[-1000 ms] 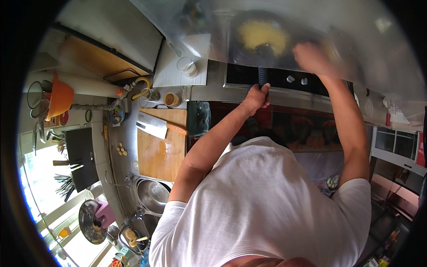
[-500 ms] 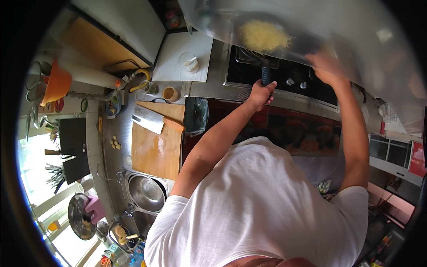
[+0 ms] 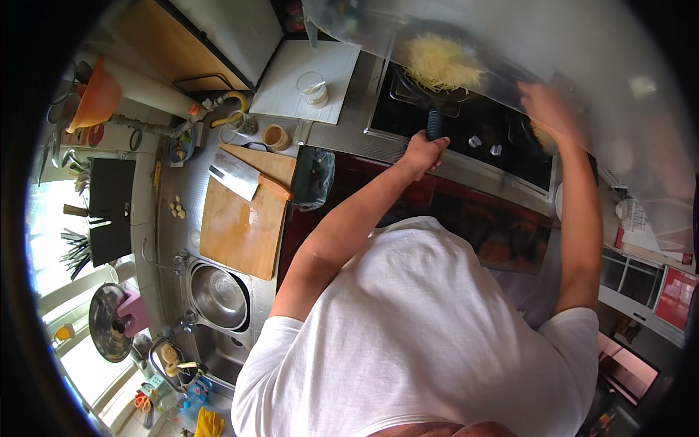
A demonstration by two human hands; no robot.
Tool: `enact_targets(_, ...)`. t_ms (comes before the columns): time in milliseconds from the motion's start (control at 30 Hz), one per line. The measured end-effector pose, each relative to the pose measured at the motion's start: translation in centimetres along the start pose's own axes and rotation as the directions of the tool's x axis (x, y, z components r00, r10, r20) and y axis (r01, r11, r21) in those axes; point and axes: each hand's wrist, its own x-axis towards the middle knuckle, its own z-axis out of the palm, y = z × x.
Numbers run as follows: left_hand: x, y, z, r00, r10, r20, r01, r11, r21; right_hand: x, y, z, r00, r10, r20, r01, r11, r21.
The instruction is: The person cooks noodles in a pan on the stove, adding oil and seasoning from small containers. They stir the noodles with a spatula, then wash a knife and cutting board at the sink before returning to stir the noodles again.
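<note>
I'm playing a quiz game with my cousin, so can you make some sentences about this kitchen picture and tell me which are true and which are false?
1. The left hand is gripping a dark pan handle. True.
2. The right hand is on the cleaver. False: the cleaver lies on the wooden cutting board, with no hand touching it.
3. The food beyond the pan handle is yellow and looks shredded. True.
4. The person's T-shirt is black. False: it is white.
5. A clear glass stands on a white board. True.
</note>
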Motion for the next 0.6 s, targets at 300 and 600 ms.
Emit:
enact_targets(300,-0.3,0.0,-0.5,0.999,-0.022,-0.029,0.023,0.999,0.047,4.5,6.8,2.2,0.965,-0.262,-0.018,0.262,0.964,0.031)
enact_targets(600,-0.9,0.2,-0.6,1.000,-0.001,-0.028,0.002,0.999,0.035,17.0,8.8,-3.3,0.871,0.206,0.447,-0.292,0.947,0.134)
